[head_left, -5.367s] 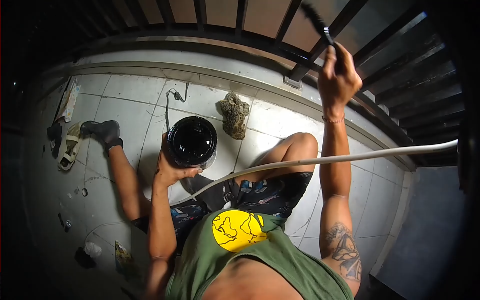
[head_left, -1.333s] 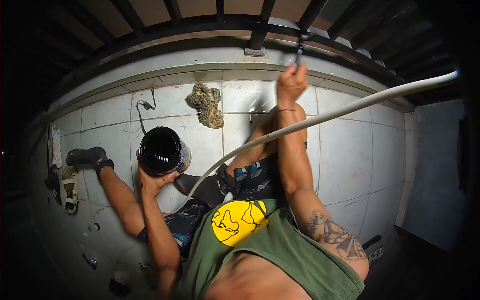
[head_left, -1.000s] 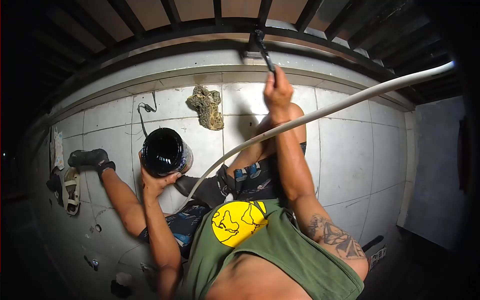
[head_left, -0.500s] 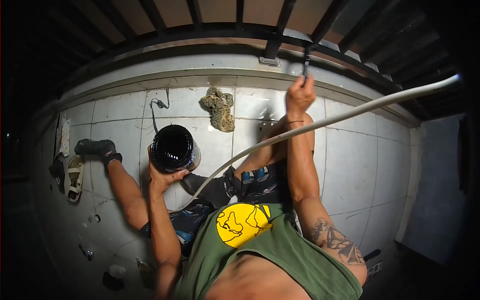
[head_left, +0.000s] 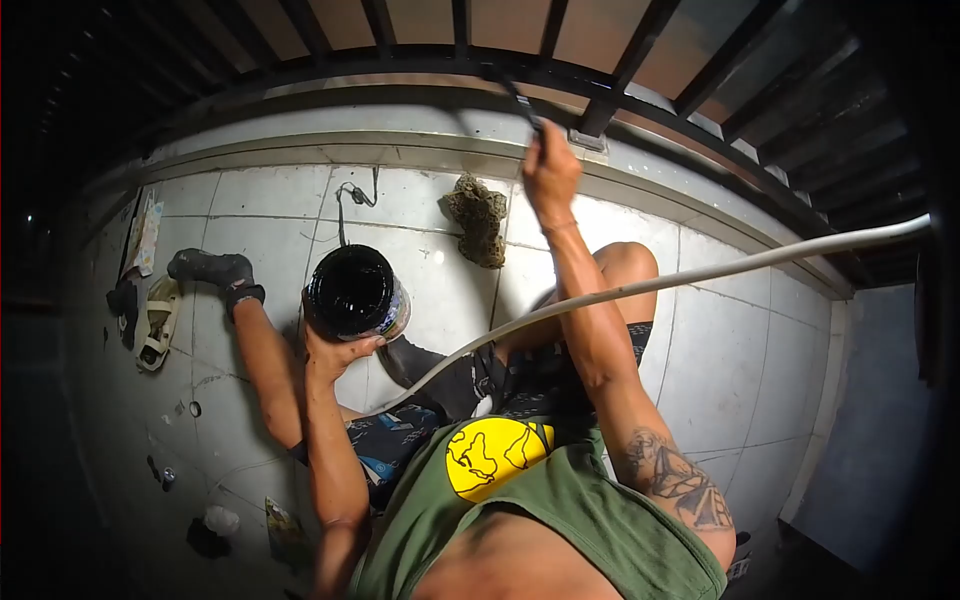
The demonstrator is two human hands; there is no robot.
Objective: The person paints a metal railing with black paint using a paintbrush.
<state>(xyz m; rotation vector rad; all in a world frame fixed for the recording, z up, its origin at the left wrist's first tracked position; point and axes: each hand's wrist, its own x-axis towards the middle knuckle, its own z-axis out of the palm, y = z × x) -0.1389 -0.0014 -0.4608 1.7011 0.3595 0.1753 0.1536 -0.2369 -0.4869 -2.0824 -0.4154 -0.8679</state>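
Observation:
My left hand (head_left: 335,350) is wrapped round the lower side of a paint can (head_left: 385,318), whose open top shows glossy black paint inside. Stretched out ahead, my right hand (head_left: 552,172) grips a paintbrush (head_left: 524,102) by its handle. The brush's dark tip overlaps the lower rail of the black metal railing (head_left: 430,60). Between the can and my right arm, a crumpled patterned rag (head_left: 480,220) lies on the tiled floor.
A pale hose (head_left: 680,285) crosses over my right forearm. Behind the can lies a thin black cord (head_left: 358,192). A sandal (head_left: 160,325) and small scattered items are on the floor at left. A low ledge (head_left: 400,135) runs beneath the railing.
My right hand has moved left along the railing with the brush, now past the post's base. My left hand still holds the can. The whole view has shifted slightly.

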